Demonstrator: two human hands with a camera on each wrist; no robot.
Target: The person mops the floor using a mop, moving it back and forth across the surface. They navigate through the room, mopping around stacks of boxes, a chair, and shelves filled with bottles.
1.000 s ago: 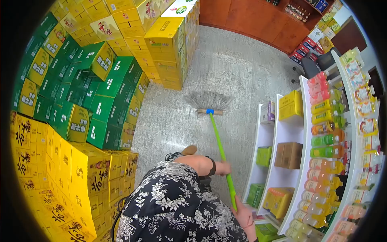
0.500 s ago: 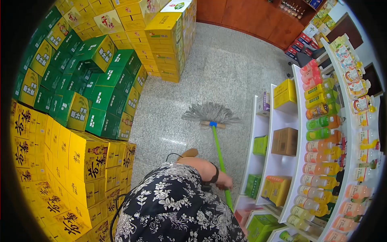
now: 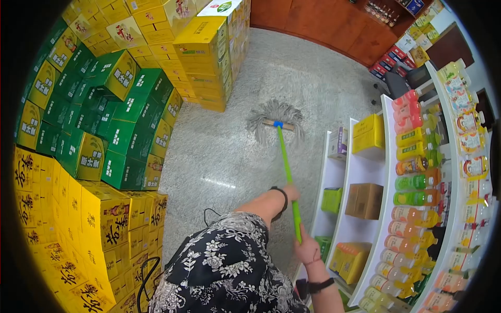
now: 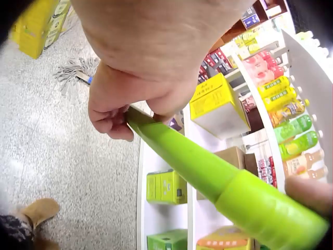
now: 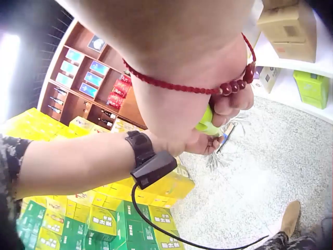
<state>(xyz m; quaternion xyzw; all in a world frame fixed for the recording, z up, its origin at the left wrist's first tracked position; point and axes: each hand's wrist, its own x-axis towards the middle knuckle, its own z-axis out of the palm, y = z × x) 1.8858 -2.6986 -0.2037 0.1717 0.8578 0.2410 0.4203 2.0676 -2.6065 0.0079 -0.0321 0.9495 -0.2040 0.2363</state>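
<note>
A mop with grey strings (image 3: pixel 300 116) and a blue joint lies spread on the speckled floor in the head view. My left hand (image 3: pixel 292 193) grips its bright green handle (image 3: pixel 284 156) partway down. Higher on the handle, near its end, my right hand (image 3: pixel 308 250) holds it. In the left wrist view the left hand (image 4: pixel 140 99) curls round the handle (image 4: pixel 192 156), and part of the right hand (image 4: pixel 312 192) shows beside the ribbed end grip. The right wrist view shows the right hand (image 5: pixel 229 104) below a red beaded bracelet, the left hand (image 5: pixel 200 143) beyond.
White shelves (image 3: pixel 339 208) with bottles (image 3: pixel 412 182) and boxes stand close on the right. Stacked green cartons (image 3: pixel 130 125) and yellow cartons (image 3: pixel 99 224) line the left side. A wooden cabinet (image 3: pixel 313 26) stands at the back, with a dark chair (image 3: pixel 399 83) near it.
The mop head first came slightly nearer, then slid away across the floor. Both hands have moved forward with the handle, and the right hand has come back into the head view.
</note>
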